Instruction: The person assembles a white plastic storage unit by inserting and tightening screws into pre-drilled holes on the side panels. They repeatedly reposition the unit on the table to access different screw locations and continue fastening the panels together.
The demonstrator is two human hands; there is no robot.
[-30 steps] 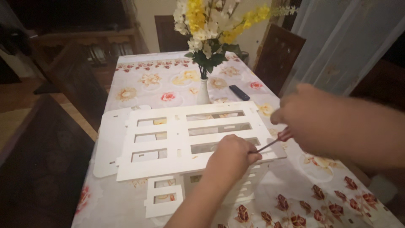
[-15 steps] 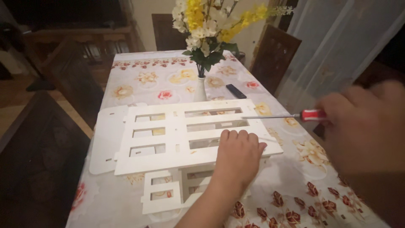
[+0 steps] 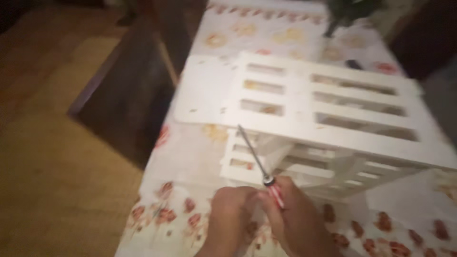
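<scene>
Left of the white slatted crate (image 3: 333,119), our landmark, we see a wooden floor (image 3: 47,166) and a dark chair (image 3: 138,90) drawn up against the bench (image 3: 190,162), which wears a pale cloth printed with red and yellow flowers. A flat white panel (image 3: 204,95) lies on the cloth, touching the crate's left end and partly tucked under it. The whole view is blurred.

Below the crate's lower left corner, near the bottom edge of the view, we see our two hands close together, touching each other. Our left hand (image 3: 231,214) is curled, its fingers bent in toward the other hand; we cannot tell whether it grips anything. Our right hand (image 3: 295,219) is closed around the red and white handle of a screwdriver (image 3: 259,162). The thin metal shaft slants up and to the left from that handle, and its tip lies at the crate's lower left edge.

The crate itself rests on the bench with its long slats running left to right. Beyond its far right end, a small dark object (image 3: 353,64) lies on the cloth, and just behind it stands the base of a vase with greenery (image 3: 347,12).
</scene>
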